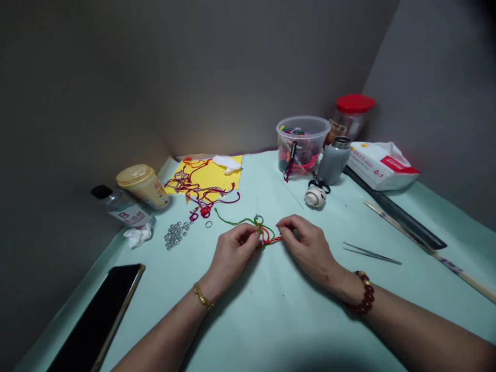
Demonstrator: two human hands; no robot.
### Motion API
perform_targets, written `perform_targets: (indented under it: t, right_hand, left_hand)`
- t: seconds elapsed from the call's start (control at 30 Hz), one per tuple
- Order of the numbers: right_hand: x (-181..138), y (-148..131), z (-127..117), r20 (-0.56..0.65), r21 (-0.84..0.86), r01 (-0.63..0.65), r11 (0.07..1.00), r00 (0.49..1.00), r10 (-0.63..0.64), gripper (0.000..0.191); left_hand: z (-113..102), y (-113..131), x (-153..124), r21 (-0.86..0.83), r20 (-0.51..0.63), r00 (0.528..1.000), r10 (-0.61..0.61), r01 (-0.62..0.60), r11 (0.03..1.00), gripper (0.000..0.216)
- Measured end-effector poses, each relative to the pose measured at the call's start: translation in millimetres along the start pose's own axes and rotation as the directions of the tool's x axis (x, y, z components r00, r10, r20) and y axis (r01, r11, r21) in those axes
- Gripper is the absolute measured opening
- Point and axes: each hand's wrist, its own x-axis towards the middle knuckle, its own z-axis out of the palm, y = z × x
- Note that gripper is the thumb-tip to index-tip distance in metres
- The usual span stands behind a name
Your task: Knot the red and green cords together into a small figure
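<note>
Near the middle of the table, my left hand pinches a green and red knotted cord between thumb and forefinger. A ring-like loop stands just above those fingertips, and a green tail runs off to the left. My right hand is closed on the red end of the same cord, to the right of the knot. Red and green loops spread between the two hands. The exact knot is partly hidden by my left fingers. Left of my hands lie a small metal ring and a cluster of shiny beads.
Knotted cords lie across a yellow sheet. A tub of cords, grey flask, scissors and tissue pack stand behind. Tweezers and sticks lie right; a phone, bottle and cup left.
</note>
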Motion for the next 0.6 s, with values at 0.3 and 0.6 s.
perform_targets:
  t: [0.3,0.6]
  right_hand:
    - [23,-1,-3,0.270,-0.270,0.038,0.962,0.962,0.037,0.016]
    - [41,-1,8,0.386,-0.383,0.004,0.924,0.909,0.156,0.018]
  left_hand:
    - [2,3,3,0.115,-0.027,0.998,0.058,-0.055,0.992,0.016]
    - [15,3,4,0.005,-0.082,0.997,0.000,0.001,1.000,0.016]
